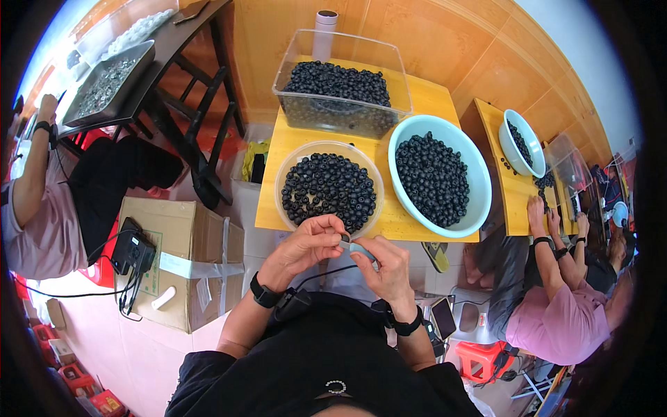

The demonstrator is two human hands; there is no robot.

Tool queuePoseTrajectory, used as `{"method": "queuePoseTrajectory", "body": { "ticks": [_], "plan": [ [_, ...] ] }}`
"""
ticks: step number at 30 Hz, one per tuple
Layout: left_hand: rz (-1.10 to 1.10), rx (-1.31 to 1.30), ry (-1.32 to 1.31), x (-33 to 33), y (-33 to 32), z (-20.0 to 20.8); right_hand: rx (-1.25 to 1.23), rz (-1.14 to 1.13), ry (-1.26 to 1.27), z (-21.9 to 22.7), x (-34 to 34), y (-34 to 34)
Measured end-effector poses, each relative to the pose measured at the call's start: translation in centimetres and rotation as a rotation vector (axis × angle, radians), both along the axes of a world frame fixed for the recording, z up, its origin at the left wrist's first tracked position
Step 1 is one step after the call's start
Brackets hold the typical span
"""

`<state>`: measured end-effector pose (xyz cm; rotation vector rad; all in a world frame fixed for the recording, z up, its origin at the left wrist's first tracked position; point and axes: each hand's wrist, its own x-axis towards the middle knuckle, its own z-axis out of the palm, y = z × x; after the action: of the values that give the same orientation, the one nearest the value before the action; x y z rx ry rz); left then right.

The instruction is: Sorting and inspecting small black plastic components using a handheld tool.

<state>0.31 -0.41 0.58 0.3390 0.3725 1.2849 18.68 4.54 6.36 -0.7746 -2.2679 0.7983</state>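
Observation:
My left hand [311,243] is closed, pinching a small black bead [344,238] between thumb and fingertips. A light blue handled tool [364,253] is gripped in my right hand [386,267], its thin end meeting the bead. Both hands are together over the near edge of the yellow table [267,194]. Just beyond them stands a round clear tub [380,191] with loose black beads [323,184] spread inside. To its right is a light blue bowl [481,198] full of similar beads. Behind, a clear rectangular bin [306,115] also holds many.
A cardboard box [180,243] with a black device [132,250] on it stands left. Co-workers sit on both sides, one at a dark table [163,52], others at another yellow table [490,139]. A red stool [479,361] is at lower right. A flask [324,35] stands behind the bin.

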Motion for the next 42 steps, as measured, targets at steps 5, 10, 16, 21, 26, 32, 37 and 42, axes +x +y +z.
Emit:
{"method": "queuePoseTrajectory", "body": {
  "ticks": [5,10,16,21,26,32,37,42],
  "plan": [
    [0.005,0.001,0.008,-0.1,-0.1,0.1,0.011,-0.005,-0.012,0.2,-0.1,0.0],
    [-0.002,-0.007,-0.001,-0.1,-0.2,-0.1,0.018,-0.006,-0.021,0.1,0.0,0.0],
    [0.013,0.009,0.015,-0.3,-0.1,-0.5,-0.027,0.008,0.004,-0.9,-0.1,0.7],
    [-0.107,0.116,-0.017,0.2,-1.1,2.0,0.011,-0.261,0.087,-3.4,1.1,3.5],
    [-0.007,0.029,-0.035,0.0,-0.3,0.7,-0.162,-0.195,0.112,-1.4,0.8,2.6],
    [-0.050,0.014,-0.039,0.0,0.2,0.6,-0.340,-0.043,0.178,0.1,0.0,0.9],
    [-0.072,-0.030,0.076,0.5,0.2,1.2,-0.373,0.052,0.248,0.1,-0.7,0.6],
    [-0.145,-0.022,0.048,0.4,-0.2,0.8,-0.731,0.131,0.322,-1.2,-0.2,0.6]
  ]
}}
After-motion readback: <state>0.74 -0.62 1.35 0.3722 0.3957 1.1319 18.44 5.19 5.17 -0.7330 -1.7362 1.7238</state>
